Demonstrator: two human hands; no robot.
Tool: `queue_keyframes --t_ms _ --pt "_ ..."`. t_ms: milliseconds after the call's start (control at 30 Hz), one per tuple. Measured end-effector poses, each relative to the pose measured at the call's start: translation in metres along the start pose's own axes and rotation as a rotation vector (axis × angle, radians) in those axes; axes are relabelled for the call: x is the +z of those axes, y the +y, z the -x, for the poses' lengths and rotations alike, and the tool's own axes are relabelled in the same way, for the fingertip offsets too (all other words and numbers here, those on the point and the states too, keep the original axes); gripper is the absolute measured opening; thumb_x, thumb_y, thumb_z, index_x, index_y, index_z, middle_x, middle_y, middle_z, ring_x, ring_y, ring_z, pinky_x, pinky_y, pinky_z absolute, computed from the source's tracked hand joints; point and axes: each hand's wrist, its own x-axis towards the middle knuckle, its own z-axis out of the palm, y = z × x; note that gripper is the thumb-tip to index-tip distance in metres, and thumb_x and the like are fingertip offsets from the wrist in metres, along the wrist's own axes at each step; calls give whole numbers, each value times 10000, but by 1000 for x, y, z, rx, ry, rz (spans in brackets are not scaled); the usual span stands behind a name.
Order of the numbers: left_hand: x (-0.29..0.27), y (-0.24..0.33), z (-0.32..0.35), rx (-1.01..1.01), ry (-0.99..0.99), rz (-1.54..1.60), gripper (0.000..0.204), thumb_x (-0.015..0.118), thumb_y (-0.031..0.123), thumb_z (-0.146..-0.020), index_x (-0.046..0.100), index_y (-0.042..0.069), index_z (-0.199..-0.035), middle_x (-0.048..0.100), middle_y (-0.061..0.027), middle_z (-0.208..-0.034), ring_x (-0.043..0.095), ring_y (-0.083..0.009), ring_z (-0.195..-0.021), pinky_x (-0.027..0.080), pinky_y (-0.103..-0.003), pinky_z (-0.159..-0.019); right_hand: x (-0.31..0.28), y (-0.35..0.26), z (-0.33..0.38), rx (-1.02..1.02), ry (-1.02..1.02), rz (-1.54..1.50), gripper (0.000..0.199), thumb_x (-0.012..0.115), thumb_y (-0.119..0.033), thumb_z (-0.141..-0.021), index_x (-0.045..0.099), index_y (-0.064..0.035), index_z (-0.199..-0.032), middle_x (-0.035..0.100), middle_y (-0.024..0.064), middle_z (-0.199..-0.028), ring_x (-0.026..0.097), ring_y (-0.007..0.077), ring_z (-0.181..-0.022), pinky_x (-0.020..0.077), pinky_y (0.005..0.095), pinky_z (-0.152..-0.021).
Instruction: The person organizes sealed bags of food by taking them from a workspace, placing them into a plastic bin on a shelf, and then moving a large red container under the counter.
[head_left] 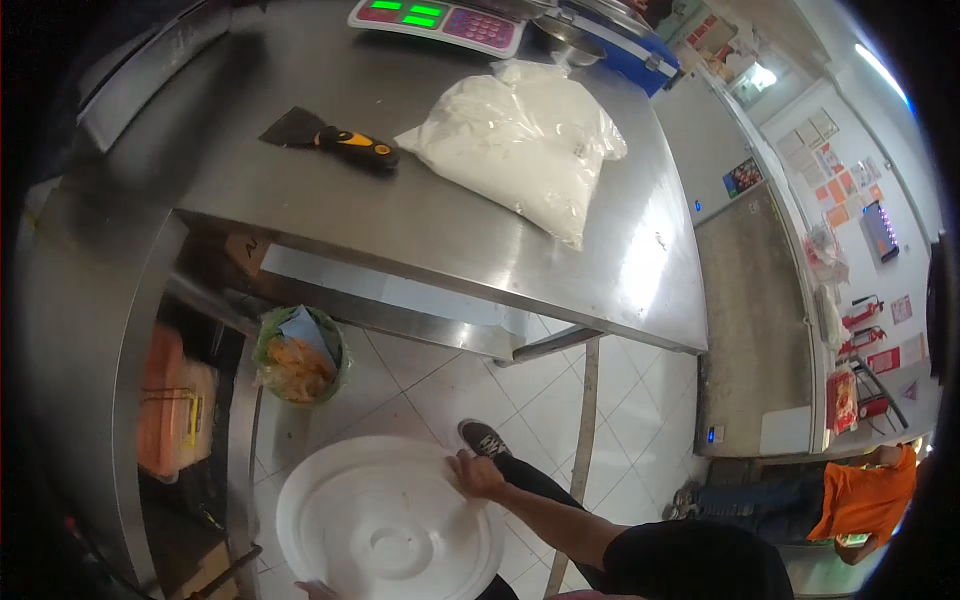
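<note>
A large round white plastic lid [345, 500], with a raised ring at its middle, is held low in front of me, below the table's height. My right hand [478, 474] grips its right rim, fingers closed on the edge. At the near left rim my left hand [316, 590] also holds the lid; only a little of this hand shows at the lower edge. On the steel table [330, 215] beyond lie a clear plastic bag of white powder [520, 140] and a scraper [335, 138] with a black and yellow handle. Neither hand touches those.
A digital scale [440, 22] and a metal bowl [570, 42] stand at the table's back. Below is a lined waste bin [300, 355], with an orange-lidded container [175, 400] to its left. A person in an orange top [865, 495] stands far right, beside a chest freezer [755, 320].
</note>
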Motion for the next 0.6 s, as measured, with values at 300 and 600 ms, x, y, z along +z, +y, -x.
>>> queue_keyframes --t_ms 300,600 --pt "112 -9 67 -158 -98 -8 392 456 387 -1022 523 83 -1259 583 -51 -981 564 -159 -793 505 -307 -660 -85 11 -48 -107 212 14 404 437 -371 -1012 581 5 -1031 640 249 -742 631 452 -661 500 554 -617" --pt "113 -48 172 -329 -86 177 323 478 396 -1015 579 102 -1104 562 0 -828 516 -125 -686 475 -274 -591 -79 55 -121 -54 -4 115 319 502 -331 -980 579 -94 -1180 610 177 -846 654 372 -764 505 549 -655"
